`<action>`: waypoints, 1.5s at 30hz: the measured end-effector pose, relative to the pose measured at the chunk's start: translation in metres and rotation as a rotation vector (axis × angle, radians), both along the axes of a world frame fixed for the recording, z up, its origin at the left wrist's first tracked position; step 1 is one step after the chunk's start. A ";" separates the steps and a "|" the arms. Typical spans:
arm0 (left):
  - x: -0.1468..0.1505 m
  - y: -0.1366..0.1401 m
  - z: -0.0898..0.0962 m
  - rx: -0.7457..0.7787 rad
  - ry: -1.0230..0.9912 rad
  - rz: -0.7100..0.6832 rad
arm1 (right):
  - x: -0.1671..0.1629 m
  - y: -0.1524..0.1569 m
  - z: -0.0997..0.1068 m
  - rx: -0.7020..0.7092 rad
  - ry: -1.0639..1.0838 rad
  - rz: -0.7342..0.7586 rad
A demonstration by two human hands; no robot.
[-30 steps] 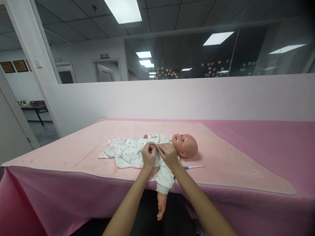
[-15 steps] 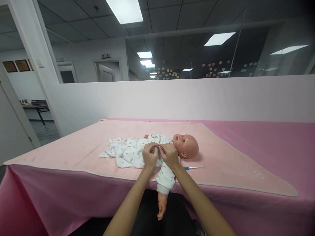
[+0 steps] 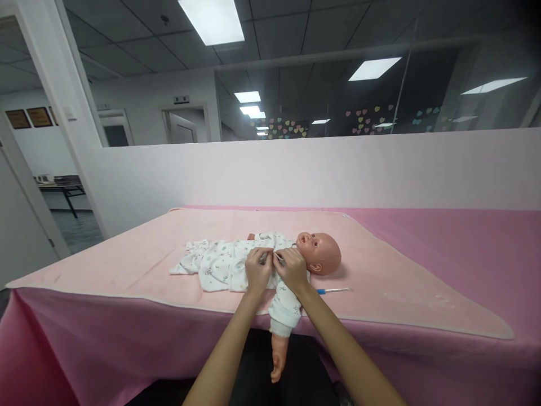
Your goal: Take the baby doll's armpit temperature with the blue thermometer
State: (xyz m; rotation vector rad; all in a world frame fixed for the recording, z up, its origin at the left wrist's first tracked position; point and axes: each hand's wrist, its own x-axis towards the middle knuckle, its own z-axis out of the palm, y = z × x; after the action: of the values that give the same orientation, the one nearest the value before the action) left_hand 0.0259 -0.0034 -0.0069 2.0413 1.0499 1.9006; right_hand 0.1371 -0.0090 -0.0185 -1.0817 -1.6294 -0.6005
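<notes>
A baby doll (image 3: 320, 254) lies on its back, head to the right, dressed in a white printed baby outfit (image 3: 228, 265). Both of my hands meet over its chest with the fingertips pinched close together. My left hand (image 3: 258, 269) is closed at the edge of the outfit's front. Beside it, my right hand (image 3: 291, 268) pinches a thin white bit of the outfit, perhaps a tie; its exact shape is too small to make out. The doll's near arm (image 3: 279, 355) hangs past the table edge between my forearms. Just right of my right wrist lies a slim blue-ended stick (image 3: 333, 291).
A peach blanket (image 3: 127, 259) covers much of the table, over a pink cloth (image 3: 486, 248) that drapes down the front edge. A low white wall (image 3: 296, 172) with glass above it stands behind the table. A doorway opens at far left.
My hands stay at the doll's chest, with fingertips shifting only slightly on the outfit. The whole view has tilted a touch upward.
</notes>
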 end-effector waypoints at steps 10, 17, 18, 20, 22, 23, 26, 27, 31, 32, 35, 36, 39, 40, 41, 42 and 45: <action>-0.041 0.007 0.002 -0.040 0.392 0.261 | 0.000 -0.002 -0.002 -0.014 0.045 0.056; -0.050 0.003 -0.001 -0.070 0.302 0.282 | 0.000 0.000 -0.004 -0.029 0.082 0.060; -0.049 0.003 -0.001 -0.078 0.290 0.316 | 0.000 0.001 -0.004 -0.029 0.085 0.063; -0.048 0.004 -0.002 -0.093 0.288 0.361 | 0.000 0.001 -0.004 -0.029 0.090 0.065; -0.048 0.005 -0.002 -0.103 0.297 0.369 | 0.000 0.001 -0.004 -0.031 0.093 0.059; -0.047 0.005 -0.002 -0.108 0.298 0.364 | 0.000 0.001 -0.003 -0.032 0.095 0.056; -0.047 0.005 -0.001 -0.121 0.271 0.329 | 0.000 0.001 -0.003 -0.036 0.104 0.060; -0.047 0.005 0.000 -0.122 0.259 0.315 | 0.000 0.001 -0.003 -0.036 0.109 0.065; -0.048 0.004 0.002 -0.120 0.232 0.333 | 0.000 0.002 -0.003 -0.033 0.127 0.071; -0.048 0.003 0.002 -0.118 0.229 0.352 | 0.000 0.002 -0.003 -0.035 0.131 0.072; -0.048 0.002 0.001 -0.104 0.257 0.390 | -0.001 0.002 -0.003 -0.044 0.140 0.076; -0.048 0.002 0.001 -0.096 0.282 0.391 | -0.001 0.002 -0.003 -0.045 0.143 0.078; -0.047 0.002 0.000 -0.067 0.363 0.357 | -0.001 0.003 -0.003 -0.044 0.147 0.077; -0.047 0.002 0.001 -0.062 0.379 0.343 | -0.001 0.003 -0.003 -0.042 0.146 0.077; -0.046 0.002 0.001 -0.061 0.386 0.333 | -0.001 0.003 -0.004 -0.041 0.144 0.077; -0.046 0.002 0.001 -0.064 0.388 0.329 | -0.001 0.003 -0.004 -0.040 0.142 0.077; -0.045 0.001 0.001 -0.063 0.397 0.328 | -0.001 0.003 -0.004 -0.037 0.143 0.075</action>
State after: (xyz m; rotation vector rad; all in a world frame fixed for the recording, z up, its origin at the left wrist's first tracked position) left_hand -0.0190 -0.0026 -0.0060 2.3903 1.6007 1.5900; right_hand 0.1361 -0.0063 -0.0222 -1.0617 -1.5545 -0.4356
